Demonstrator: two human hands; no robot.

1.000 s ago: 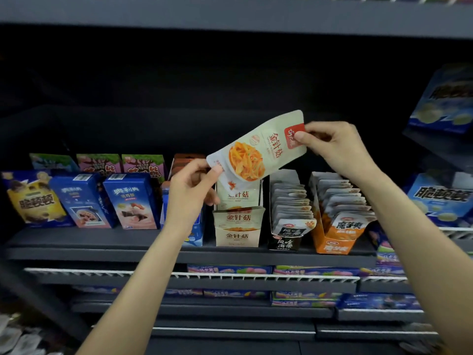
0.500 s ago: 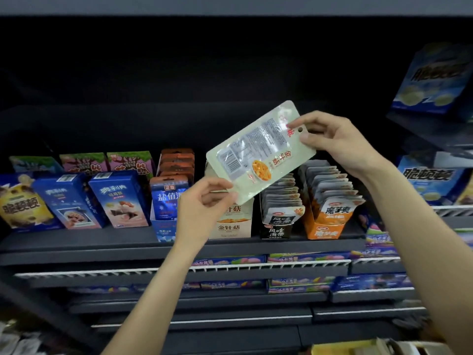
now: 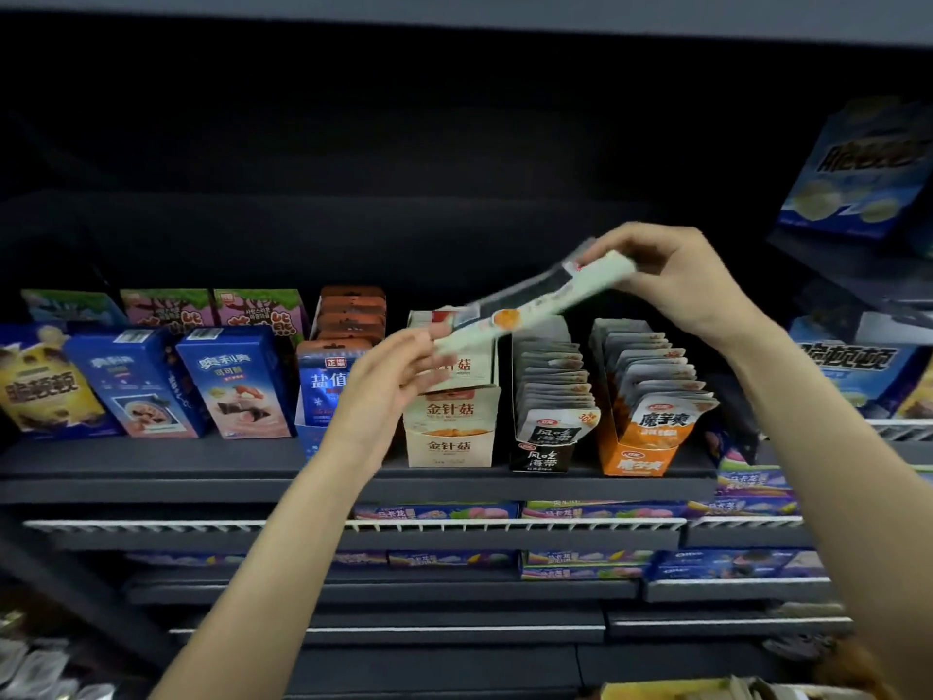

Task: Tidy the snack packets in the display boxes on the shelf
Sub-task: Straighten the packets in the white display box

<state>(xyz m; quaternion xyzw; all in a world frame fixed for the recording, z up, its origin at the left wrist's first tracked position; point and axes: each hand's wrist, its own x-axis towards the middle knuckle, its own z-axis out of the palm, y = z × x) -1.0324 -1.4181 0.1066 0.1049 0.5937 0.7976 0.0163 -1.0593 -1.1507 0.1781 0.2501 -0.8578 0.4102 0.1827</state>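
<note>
A pale green snack packet (image 3: pixel 530 305) hangs in the air in front of the shelf, turned nearly edge-on and blurred. My right hand (image 3: pixel 671 280) pinches its upper right end. My left hand (image 3: pixel 389 381) holds its lower left end with the fingertips. Right under the packet stands the cream display box (image 3: pixel 449 431) of the same snack. To its right are a black display box (image 3: pixel 548 416) and an orange display box (image 3: pixel 646 416), both full of upright packets.
Blue and pink biscuit boxes (image 3: pixel 141 381) line the shelf (image 3: pixel 151 467) at the left, next to a blue box (image 3: pixel 328 391) beside my left hand. Blue snack boxes (image 3: pixel 858 169) sit on a side rack at the right. Lower shelves hold flat packs.
The packet has turned from showing its front, to its back, to nearly edge-on, and dropped closer to the cream box. Both hands stayed on its ends.
</note>
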